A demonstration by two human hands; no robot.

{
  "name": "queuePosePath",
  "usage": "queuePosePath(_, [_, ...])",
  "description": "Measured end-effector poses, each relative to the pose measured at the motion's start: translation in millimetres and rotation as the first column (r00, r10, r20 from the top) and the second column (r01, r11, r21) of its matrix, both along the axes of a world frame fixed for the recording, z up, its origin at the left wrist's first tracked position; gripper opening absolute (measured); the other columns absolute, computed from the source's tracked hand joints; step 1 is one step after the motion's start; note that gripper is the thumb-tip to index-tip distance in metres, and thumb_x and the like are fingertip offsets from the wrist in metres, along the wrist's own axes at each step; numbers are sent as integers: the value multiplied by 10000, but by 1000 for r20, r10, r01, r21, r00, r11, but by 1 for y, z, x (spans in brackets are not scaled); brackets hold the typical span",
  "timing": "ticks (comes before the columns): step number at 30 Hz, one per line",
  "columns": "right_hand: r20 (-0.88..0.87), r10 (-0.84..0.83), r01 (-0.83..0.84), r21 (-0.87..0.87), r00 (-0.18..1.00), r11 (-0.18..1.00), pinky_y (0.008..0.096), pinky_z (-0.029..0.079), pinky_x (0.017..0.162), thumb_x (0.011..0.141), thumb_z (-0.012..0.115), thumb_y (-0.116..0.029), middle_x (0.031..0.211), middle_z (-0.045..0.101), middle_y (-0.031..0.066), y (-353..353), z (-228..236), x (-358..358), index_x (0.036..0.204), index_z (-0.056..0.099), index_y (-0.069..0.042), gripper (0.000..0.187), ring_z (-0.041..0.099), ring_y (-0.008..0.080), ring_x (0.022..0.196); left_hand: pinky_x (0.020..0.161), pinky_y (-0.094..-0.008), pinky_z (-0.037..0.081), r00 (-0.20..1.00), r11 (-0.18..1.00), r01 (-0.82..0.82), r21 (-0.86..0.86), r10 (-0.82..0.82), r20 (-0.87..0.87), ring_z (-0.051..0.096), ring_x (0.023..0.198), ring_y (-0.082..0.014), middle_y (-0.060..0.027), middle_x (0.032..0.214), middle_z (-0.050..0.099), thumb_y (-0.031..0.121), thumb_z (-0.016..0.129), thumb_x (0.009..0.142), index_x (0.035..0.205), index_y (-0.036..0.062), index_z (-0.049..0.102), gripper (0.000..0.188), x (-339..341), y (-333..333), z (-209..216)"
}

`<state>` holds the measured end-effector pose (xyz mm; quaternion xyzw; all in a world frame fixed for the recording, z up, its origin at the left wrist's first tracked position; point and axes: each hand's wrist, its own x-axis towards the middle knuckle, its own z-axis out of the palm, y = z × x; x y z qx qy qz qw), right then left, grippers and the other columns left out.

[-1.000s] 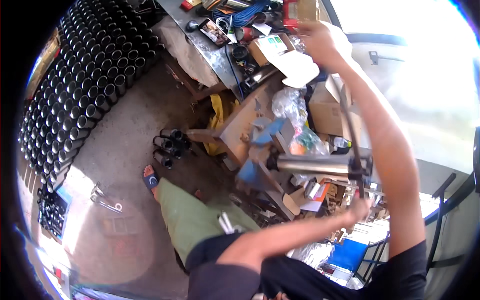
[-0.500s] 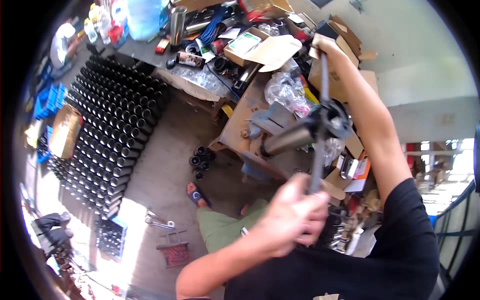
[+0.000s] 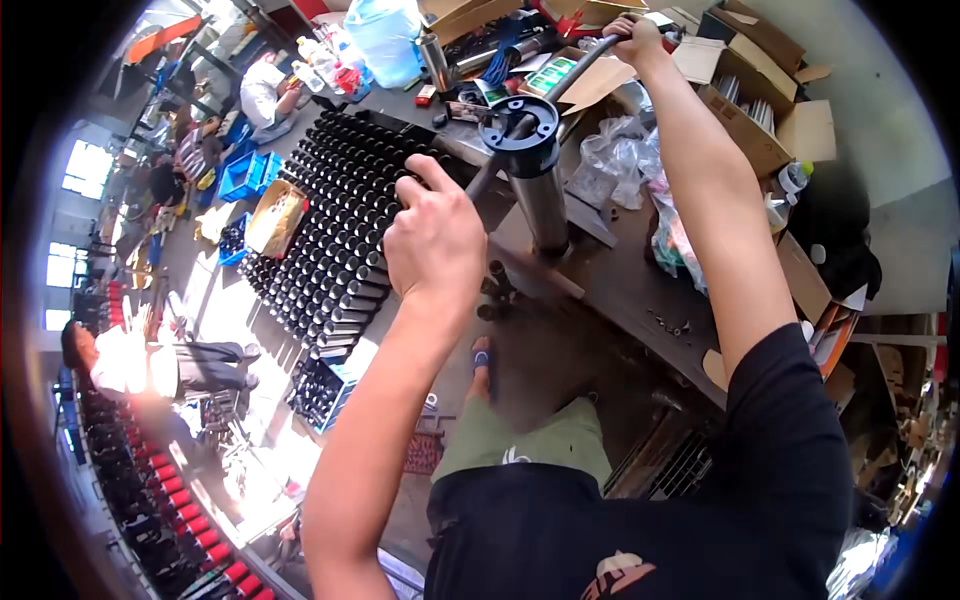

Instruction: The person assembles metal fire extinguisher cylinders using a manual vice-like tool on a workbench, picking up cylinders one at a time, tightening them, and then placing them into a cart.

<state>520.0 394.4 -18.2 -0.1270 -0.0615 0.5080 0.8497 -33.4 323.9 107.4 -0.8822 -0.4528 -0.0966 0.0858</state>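
A long metal bar (image 3: 580, 70) runs slantwise through the black, holed collar (image 3: 520, 125) on top of a shiny metal cylinder (image 3: 540, 210). My right hand (image 3: 636, 42) is closed round the bar's far end, with the arm stretched out. My left hand (image 3: 436, 235) is curled at the bar's near end, left of the collar; the back of the hand hides most of the grip. The cylinder stands upright at the bench edge, beside a flat metal piece (image 3: 592, 222). What holds its lower end is not clear.
Rows of black tubes (image 3: 340, 220) stand on the floor at left. The workbench (image 3: 640, 300) carries plastic bags (image 3: 615, 150) and open cardboard boxes (image 3: 750, 120). Other people, one in a white top (image 3: 130, 365), are at the left. A blue crate (image 3: 325, 390) sits on the floor.
The bar has swung round with both hands; my left hand has gone from close to my body out to the left. My view has shifted, and the cylinder appears more upright.
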Motion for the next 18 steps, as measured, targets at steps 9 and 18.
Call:
queuePosePath(9, [3, -587, 582, 134, 809, 802, 309, 259, 559, 875, 482, -184, 541, 191, -59, -291, 68, -254, 593, 282, -197, 346, 208, 114, 489, 547, -426, 591, 621, 628, 666, 402, -766, 167, 695, 614, -335, -124, 821, 634, 151, 585, 872, 897, 56, 547, 106, 12, 183, -48])
queuePosePath(18, [55, -867, 848, 185, 495, 496, 284, 289, 568, 977, 518, -208, 539, 233, -60, -337, 76, -381, 607, 336, -171, 414, 255, 109, 490, 557, -471, 557, 358, 473, 811, 345, -867, 347, 670, 650, -356, -120, 812, 600, 196, 678, 811, 874, 78, 536, 195, 84, 209, -56])
